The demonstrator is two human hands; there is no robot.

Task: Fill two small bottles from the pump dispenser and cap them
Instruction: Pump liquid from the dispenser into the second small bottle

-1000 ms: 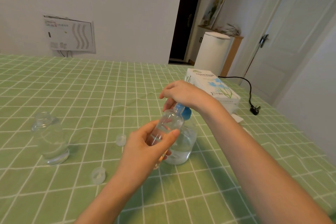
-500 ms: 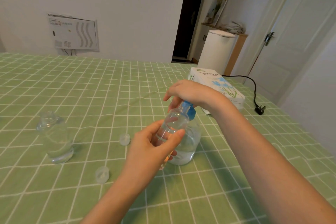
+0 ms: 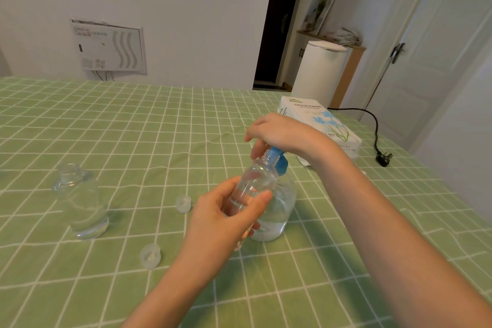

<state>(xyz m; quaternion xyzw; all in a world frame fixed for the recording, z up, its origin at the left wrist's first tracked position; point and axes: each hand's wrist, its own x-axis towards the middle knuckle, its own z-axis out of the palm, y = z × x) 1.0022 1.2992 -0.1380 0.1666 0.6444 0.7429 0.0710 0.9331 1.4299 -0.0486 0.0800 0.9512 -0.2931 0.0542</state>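
Small bottle [image 3: 254,185], gripped by fingers of the left hand [image 3: 226,218], tilts its mouth to the blue head of the pump dispenser [image 3: 285,208] on the counter [image 3: 133,141], which the right hand [image 3: 285,133] covers with curled fingers.

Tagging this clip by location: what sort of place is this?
Probably a room in a home: green checked tablecloth, tissue paper box, white lidded bin, and a white door.

Clear small bottle [image 3: 255,181], uncapped, tilted, mouth at blue pump head [image 3: 281,165] of upright, part-full clear pump dispenser [image 3: 286,194]. Second small bottle [image 3: 80,200] upright at left, uncapped, liquid in its bottom. Loose between them: far cap [image 3: 183,204], near cap [image 3: 151,255].
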